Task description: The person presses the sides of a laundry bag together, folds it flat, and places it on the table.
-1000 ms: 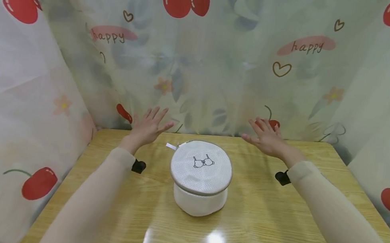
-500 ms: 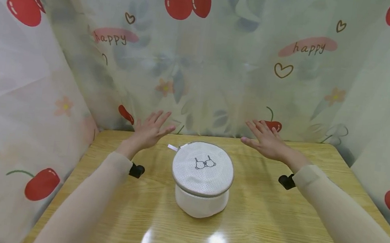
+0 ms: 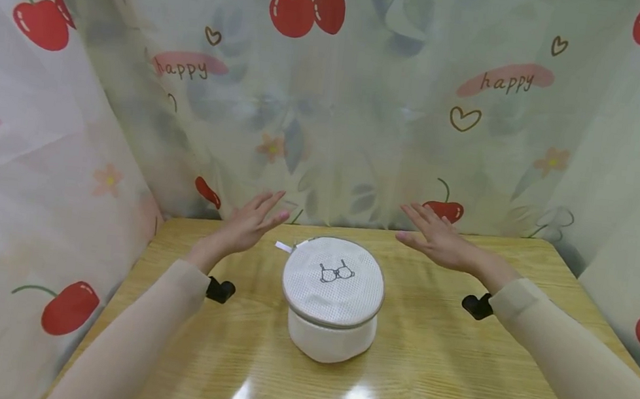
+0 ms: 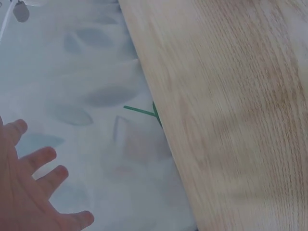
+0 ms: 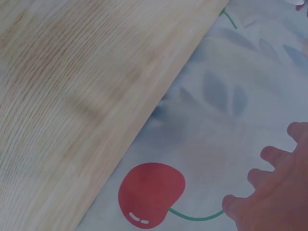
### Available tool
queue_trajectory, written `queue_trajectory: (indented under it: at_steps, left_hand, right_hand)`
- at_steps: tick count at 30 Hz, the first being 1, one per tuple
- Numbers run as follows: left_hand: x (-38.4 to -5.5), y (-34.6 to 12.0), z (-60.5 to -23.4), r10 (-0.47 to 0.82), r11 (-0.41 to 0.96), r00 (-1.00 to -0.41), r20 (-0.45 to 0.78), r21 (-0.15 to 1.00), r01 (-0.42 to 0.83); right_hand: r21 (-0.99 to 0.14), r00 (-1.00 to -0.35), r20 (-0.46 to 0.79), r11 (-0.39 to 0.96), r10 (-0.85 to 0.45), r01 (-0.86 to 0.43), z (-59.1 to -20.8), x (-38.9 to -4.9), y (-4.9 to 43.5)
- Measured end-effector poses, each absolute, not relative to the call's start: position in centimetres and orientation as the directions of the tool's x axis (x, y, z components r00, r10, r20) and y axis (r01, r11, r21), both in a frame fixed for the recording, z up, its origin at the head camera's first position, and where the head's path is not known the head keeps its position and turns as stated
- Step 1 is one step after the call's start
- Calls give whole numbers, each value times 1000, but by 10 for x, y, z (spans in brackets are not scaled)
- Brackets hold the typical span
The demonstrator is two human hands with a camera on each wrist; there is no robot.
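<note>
A round white mesh laundry bag (image 3: 334, 283) stands on the wooden table, its flat lid printed with a small bra drawing. A grey zip runs round the lid, and a white pull tab (image 3: 283, 247) sticks out at its left. My left hand (image 3: 246, 223) is held beyond the bag to the left, fingers straight and spread, holding nothing. On the other side, my right hand (image 3: 436, 240) is raised likewise with its fingers extended. In the wrist views the left palm (image 4: 29, 197) and the right palm (image 5: 274, 192) show apart from the bag.
The wooden table (image 3: 431, 370) ends at the back against a cherry-print curtain (image 3: 335, 122), which also hangs at both sides. Black wrist cameras (image 3: 221, 290) sit under the cuffs. Light reflects off the table's front part.
Both hands tilt somewhat lower, their fingers angling more inward and forward. The wrists have moved slightly apart. The bag stays in place, while the whole view shifts a little.
</note>
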State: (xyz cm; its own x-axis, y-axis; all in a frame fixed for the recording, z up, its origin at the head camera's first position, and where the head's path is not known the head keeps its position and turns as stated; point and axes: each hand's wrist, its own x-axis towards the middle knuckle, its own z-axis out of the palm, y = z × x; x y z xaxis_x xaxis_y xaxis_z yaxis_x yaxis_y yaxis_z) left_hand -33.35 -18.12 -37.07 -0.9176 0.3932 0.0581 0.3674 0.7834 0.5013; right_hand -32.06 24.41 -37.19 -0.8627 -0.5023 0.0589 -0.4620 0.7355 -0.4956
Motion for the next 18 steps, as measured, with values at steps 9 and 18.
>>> queue_trajectory:
  at_steps: [9, 18]
  left_hand:
    - [-326, -181, -372, 436, 707, -899, 49, 599, 376]
    - [-322, -186, -370, 451, 679, -892, 23, 640, 360]
  right_hand:
    - [-525, -843, 37, 708, -536, -473, -365, -309, 241]
    - [-573, -831, 11, 678, -555, -461, -362, -307, 238]
